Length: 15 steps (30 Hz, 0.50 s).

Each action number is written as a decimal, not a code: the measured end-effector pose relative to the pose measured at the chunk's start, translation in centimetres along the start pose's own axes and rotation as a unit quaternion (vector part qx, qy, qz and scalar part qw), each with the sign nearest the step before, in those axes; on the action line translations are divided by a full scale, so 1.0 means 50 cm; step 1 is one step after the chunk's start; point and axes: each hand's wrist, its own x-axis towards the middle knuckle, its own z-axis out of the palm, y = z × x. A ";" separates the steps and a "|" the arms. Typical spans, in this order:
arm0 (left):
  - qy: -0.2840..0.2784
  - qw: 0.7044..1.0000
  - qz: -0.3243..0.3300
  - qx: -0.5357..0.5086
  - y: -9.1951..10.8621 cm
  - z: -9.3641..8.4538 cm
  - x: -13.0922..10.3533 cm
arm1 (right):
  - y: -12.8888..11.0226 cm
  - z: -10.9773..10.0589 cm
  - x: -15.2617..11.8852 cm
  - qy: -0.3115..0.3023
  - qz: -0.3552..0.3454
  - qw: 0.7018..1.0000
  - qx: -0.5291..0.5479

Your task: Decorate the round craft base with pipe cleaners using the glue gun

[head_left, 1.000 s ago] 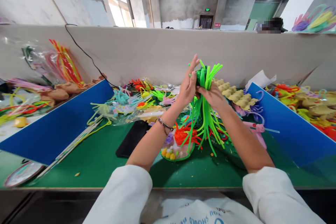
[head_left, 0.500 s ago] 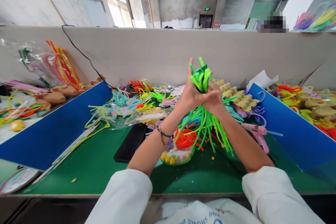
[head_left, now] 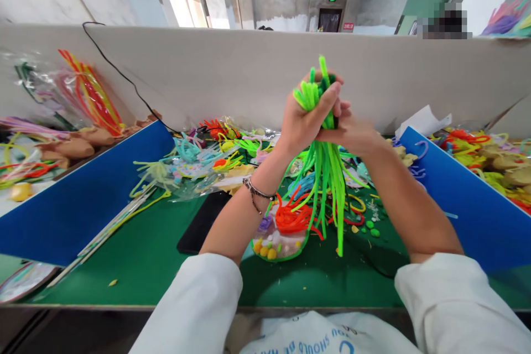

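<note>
A bundle of green pipe cleaners point(head_left: 327, 171) hangs upright above the table, its long ends fanning downward and short tips sticking out on top. My left hand point(head_left: 305, 121) is closed round the upper part, thumb across the front. Just below and to the right, my right hand point(head_left: 348, 130) wraps the bundle too, its fingers partly hidden behind the stems and slightly blurred. Under the bundle lies a round decorated piece point(head_left: 282, 251) with a green rim and yellow pompoms. Orange-red pipe cleaners point(head_left: 292, 215) rest on it.
Blue dividers point(head_left: 95, 199) flank the green table point(head_left: 136, 271) on both sides. A black flat object point(head_left: 203, 221) lies left of the round piece. Thin sticks point(head_left: 103, 238) lie by the left divider. Mixed pipe cleaners and plastic bags point(head_left: 194, 157) are heaped at the back.
Both hands have lifted the green bundle slightly. The left thumb has folded over the front, and the loose ends now hang closer together. The view has tilted down a little.
</note>
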 end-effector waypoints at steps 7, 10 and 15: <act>0.075 0.991 0.101 0.053 0.068 0.015 0.056 | -0.095 -0.010 0.004 -0.077 -0.032 0.996 0.018; 0.086 0.985 0.115 0.091 0.072 0.008 0.065 | -0.146 -0.013 -0.010 -0.028 -0.043 0.995 -0.083; -0.114 0.985 0.072 0.106 -0.040 -0.075 0.011 | -0.145 -0.071 -0.040 0.011 -0.051 0.962 -0.269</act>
